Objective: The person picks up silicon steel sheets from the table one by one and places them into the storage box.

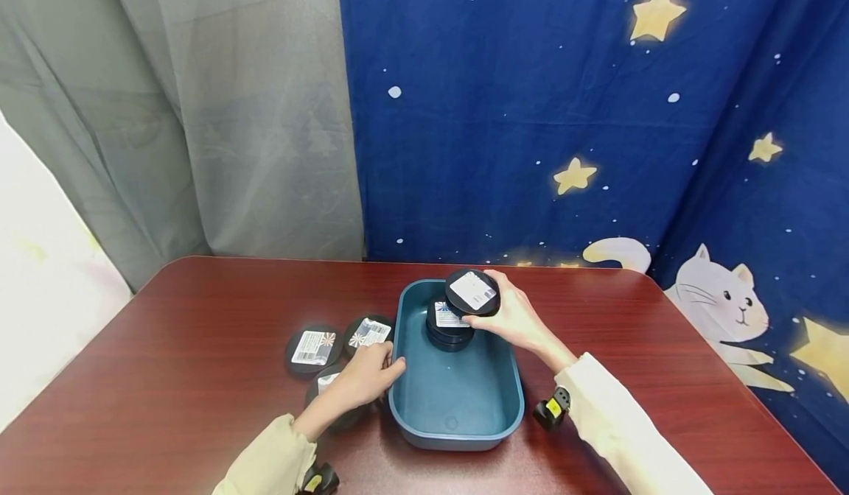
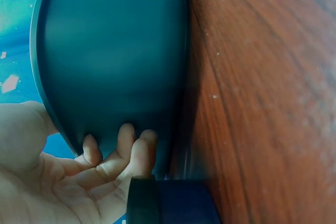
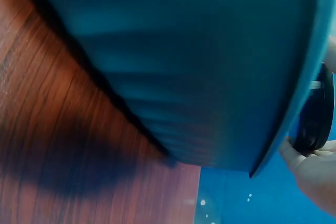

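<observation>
Over the far end of a blue plastic bin (image 1: 458, 403), my right hand (image 1: 512, 317) holds a round black container (image 1: 472, 292) with a white label, thumb and fingers at its edge. Just beneath it, a short stack of similar black containers (image 1: 449, 339) stands inside the bin, partly covered by the held one. My left hand (image 1: 365, 373) grips the bin's left side. In the left wrist view, its thumb goes over the rim (image 2: 35, 56) and its fingers (image 2: 123, 145) bend against the outer wall. The right wrist view shows the held container's dark side (image 3: 316, 114) beyond the rim.
Left of the bin, labelled black containers lie on the red-brown wooden table (image 1: 199, 362): one at the left (image 1: 314, 349), one beside the bin (image 1: 368, 333), another partly under my left forearm. Grey and blue star-patterned curtains (image 1: 491, 127) hang behind the table's far edge.
</observation>
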`<state>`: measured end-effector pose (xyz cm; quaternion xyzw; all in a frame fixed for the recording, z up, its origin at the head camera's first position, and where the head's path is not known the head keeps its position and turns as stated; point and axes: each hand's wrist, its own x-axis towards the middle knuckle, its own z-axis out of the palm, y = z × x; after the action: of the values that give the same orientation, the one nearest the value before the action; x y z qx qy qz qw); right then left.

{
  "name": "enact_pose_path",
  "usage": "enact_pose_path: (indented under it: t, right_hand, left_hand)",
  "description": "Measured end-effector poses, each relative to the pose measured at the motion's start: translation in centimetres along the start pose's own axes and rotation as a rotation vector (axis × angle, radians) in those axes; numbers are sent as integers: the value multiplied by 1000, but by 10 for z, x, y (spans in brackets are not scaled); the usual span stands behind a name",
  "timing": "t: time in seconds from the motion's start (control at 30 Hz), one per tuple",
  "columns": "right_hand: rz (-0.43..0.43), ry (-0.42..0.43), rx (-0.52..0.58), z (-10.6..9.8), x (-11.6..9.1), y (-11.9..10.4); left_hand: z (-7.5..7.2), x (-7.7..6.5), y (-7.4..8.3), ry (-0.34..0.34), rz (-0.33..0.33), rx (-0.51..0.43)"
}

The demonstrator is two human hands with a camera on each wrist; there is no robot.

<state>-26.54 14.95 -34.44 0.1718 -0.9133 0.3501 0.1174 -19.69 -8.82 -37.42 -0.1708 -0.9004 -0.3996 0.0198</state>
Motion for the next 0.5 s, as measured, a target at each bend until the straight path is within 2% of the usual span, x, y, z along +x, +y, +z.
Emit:
enact_pose_path:
  t: [0.27,0.5]
  right_hand:
    - [2,-59,-22,9,5,1]
    - [-36,-77,-40,15,7,3]
  left_hand:
    - [0,0,-1,-1,7,0]
    - [0,1,-1,7,19,0]
